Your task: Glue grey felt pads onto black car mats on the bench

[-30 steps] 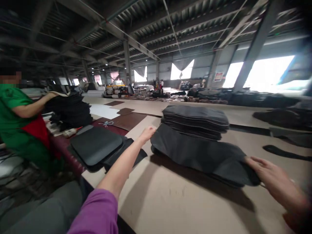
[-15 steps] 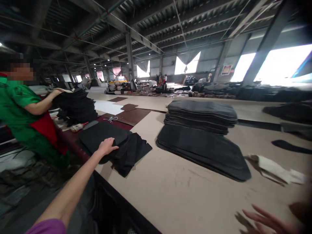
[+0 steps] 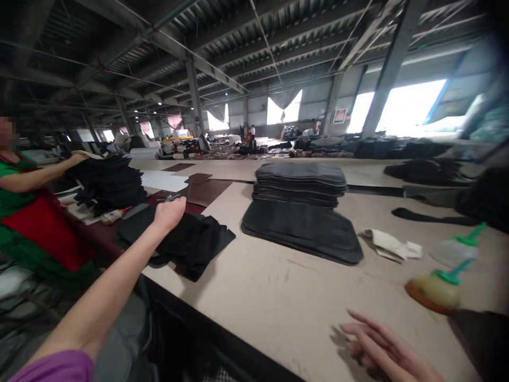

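Head view: low stack of dark panels (image 3: 298, 228) slanted far-left to near-right. Black fabric pieces (image 3: 199, 246) are seen left of it, overhung by nearer left hand (image 3: 170, 215), fingers curled, grip unclear. Right hand (image 3: 382, 345) is held half-open, nothing gripped, stack's near side, separated by tabletop (image 3: 278, 297).

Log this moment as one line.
left hand: at black pieces, grip unclear | right hand: open over table | middle: low stack before taller stack | beyond right hand: amber bottle
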{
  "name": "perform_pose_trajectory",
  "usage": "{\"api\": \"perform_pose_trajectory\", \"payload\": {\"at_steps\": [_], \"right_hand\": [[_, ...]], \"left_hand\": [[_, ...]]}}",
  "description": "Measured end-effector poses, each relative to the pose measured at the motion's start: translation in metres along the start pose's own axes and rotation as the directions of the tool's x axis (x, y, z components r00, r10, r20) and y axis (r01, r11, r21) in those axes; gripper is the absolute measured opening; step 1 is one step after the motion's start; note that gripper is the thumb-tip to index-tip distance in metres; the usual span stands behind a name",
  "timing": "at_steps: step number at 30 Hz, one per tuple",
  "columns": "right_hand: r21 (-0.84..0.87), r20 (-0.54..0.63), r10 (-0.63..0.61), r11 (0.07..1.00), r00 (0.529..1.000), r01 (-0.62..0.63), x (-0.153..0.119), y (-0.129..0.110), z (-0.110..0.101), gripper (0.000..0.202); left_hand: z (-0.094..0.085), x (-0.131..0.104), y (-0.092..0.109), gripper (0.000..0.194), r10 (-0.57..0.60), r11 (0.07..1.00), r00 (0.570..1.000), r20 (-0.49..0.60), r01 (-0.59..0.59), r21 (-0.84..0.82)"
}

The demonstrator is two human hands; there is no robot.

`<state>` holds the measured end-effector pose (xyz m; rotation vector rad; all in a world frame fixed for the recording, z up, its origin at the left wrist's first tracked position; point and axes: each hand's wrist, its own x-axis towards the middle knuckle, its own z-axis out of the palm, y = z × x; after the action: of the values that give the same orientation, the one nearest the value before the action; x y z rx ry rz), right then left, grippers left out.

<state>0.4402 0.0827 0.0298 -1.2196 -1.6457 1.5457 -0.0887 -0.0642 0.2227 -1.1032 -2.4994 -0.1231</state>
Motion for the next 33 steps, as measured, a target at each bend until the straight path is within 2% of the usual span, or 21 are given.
{"api": "perform_pose_trajectory", "payload": {"at_steps": [2, 4, 5, 6, 7, 8, 10, 12, 13, 15, 17, 19, 20, 22, 24, 26, 27, 28, 30, 31, 33], "right_hand": [[0.005, 0.006, -0.029, 1.0, 1.0, 0.029, -0.014, -0.017, 0.007, 0.073], [0.023, 0.024, -0.067, 0.997, 0.997, 0.067, -0.021, -0.025, 0.014, 0.07], [0.033, 0.024, -0.089, 0.996, 0.996, 0.088, -0.022, -0.025, 0.016, 0.068], [0.042, 0.018, -0.106, 0.994, 0.994, 0.105, -0.022, -0.024, 0.017, 0.066], [0.066, 0.006, -0.116, 0.991, 0.993, 0.115, -0.022, -0.022, 0.017, 0.064], [0.116, -0.01, -0.113, 0.987, 0.994, 0.113, -0.022, -0.02, 0.015, 0.063], [0.294, -0.04, -0.073, 0.952, 0.997, 0.081, -0.024, -0.015, 0.009, 0.067], [0.475, -0.071, -0.019, 0.879, 0.997, 0.051, -0.031, -0.012, -0.001, 0.072], [0.521, -0.102, 0.013, 0.852, 0.995, 0.042, -0.036, -0.01, -0.007, 0.071], [0.534, -0.184, 0.079, 0.845, 0.98, 0.032, -0.047, -0.007, -0.019, 0.069], [0.505, -0.249, 0.117, 0.863, 0.961, 0.025, -0.054, -0.002, -0.029, 0.082], [0.454, -0.274, 0.107, 0.89, 0.956, 0.031, -0.055, 0.007, -0.036, 0.093], [0.414, -0.279, 0.088, 0.909, 0.956, 0.037, -0.052, 0.011, -0.039, 0.095], [0.267, -0.295, 0.033, 0.962, 0.955, 0.049, -0.044, 0.02, -0.044, 0.094], [-0.01, -0.341, -0.044, 0.999, 0.939, 0.044, -0.036, 0.027, -0.045, 0.088], [-0.343, -0.374, -0.164, 0.939, 0.913, 0.028, -0.03, 0.03, -0.043, 0.075], [-0.489, -0.37, -0.236, 0.872, 0.899, 0.027, -0.029, 0.03, -0.041, 0.065], [-0.604, -0.352, -0.306, 0.796, 0.885, 0.035, -0.027, 0.03, -0.039, 0.055], [-0.743, -0.306, -0.429, 0.665, 0.85, 0.068, -0.022, 0.028, -0.036, 0.043], [-0.776, -0.299, -0.474, 0.626, 0.828, 0.078, -0.017, 0.028, -0.036, 0.042], [-0.778, -0.349, -0.508, 0.625, 0.787, 0.059, 0.002, 0.027, -0.043, 0.051]], "left_hand": [[-0.049, -0.008, 0.02, 0.046, 0.046, 0.998, 0.993, -0.111, -0.05, -0.03], [-0.097, -0.023, 0.036, 0.044, 0.153, 0.949, 0.928, -0.339, -0.234, -0.212], [-0.116, -0.032, 0.041, 0.044, 0.155, 0.896, 0.889, -0.431, -0.31, -0.317], [-0.131, -0.04, 0.046, 0.046, 0.091, 0.837, 0.865, -0.493, -0.335, -0.433], [-0.14, -0.048, 0.051, 0.048, 0.005, 0.741, 0.859, -0.512, -0.347, -0.575], [-0.141, -0.055, 0.055, 0.052, -0.071, 0.63, 0.865, -0.496, -0.347, -0.695], [-0.122, -0.066, 0.067, 0.054, -0.175, 0.401, 0.919, -0.354, -0.261, -0.878], [-0.079, -0.077, 0.082, 0.052, -0.165, 0.202, 0.981, -0.104, -0.07, -0.977], [-0.051, -0.083, 0.091, 0.053, -0.12, 0.111, 0.992, 0.046, 0.06, -0.992], [0.009, -0.101, 0.107, 0.058, -0.014, -0.004, 0.949, 0.315, 0.315, -0.949], [0.064, -0.121, 0.119, 0.058, 0.092, -0.034, 0.884, 0.458, 0.463, -0.886], [0.106, -0.139, 0.124, 0.056, 0.162, 0.023, 0.831, 0.532, 0.536, -0.844], [0.121, -0.144, 0.123, 0.054, 0.191, 0.074, 0.815, 0.548, 0.545, -0.835], [0.138, -0.148, 0.12, 0.05, 0.213, 0.23, 0.818, 0.534, 0.489, -0.841], [0.142, -0.143, 0.116, 0.049, 0.19, 0.459, 0.866, 0.462, 0.338, -0.822], [0.138, -0.135, 0.116, 0.05, 0.183, 0.712, 0.925, 0.332, 0.108, -0.694], [0.135, -0.132, 0.118, 0.051, 0.203, 0.803, 0.947, 0.248, -0.016, -0.596], [0.133, -0.131, 0.122, 0.052, 0.244, 0.853, 0.956, 0.163, -0.132, -0.504], [0.132, -0.133, 0.134, 0.054, 0.381, 0.839, 0.924, 0.014, -0.34, -0.425], [0.134, -0.136, 0.141, 0.056, 0.457, 0.793, 0.889, -0.031, -0.423, -0.439], [0.141, -0.147, 0.157, 0.062, 0.607, 0.671, 0.793, -0.048, -0.544, -0.504]]}}
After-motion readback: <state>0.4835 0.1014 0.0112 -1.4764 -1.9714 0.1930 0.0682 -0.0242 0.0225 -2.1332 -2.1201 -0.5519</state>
